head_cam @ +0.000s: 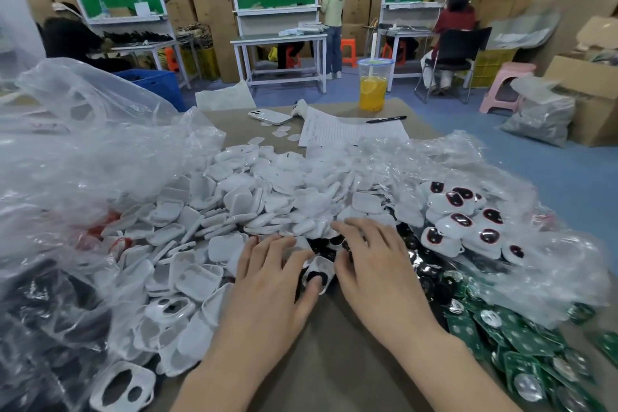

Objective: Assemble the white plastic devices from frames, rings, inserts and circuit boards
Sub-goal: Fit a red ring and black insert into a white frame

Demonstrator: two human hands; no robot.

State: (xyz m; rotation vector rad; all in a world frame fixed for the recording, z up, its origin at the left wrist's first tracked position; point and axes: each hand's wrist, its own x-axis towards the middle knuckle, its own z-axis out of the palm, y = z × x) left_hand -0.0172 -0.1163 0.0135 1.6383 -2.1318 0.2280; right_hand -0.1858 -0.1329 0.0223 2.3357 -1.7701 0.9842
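Observation:
A white plastic frame (321, 269) with a dark insert in its opening lies on the brown table between my hands. My left hand (271, 281) lies flat beside it, its thumb pressing on the dark insert. My right hand (371, 264) rests with spread fingers just right of the frame, fingertips on the small black inserts (329, 244). A big heap of white covers (240, 211) fills the middle. Assembled white devices with dark, red-rimmed windows (465, 221) pile up at the right. Green circuit boards (521, 344) lie at the lower right.
Crumpled clear plastic bags (83, 160) rise on the left and drape over the right pile. White frames with openings (123, 385) lie at lower left. Farther back are a phone (270, 116), a paper sheet (351, 132), a pen (386, 119) and a cup of orange drink (373, 85).

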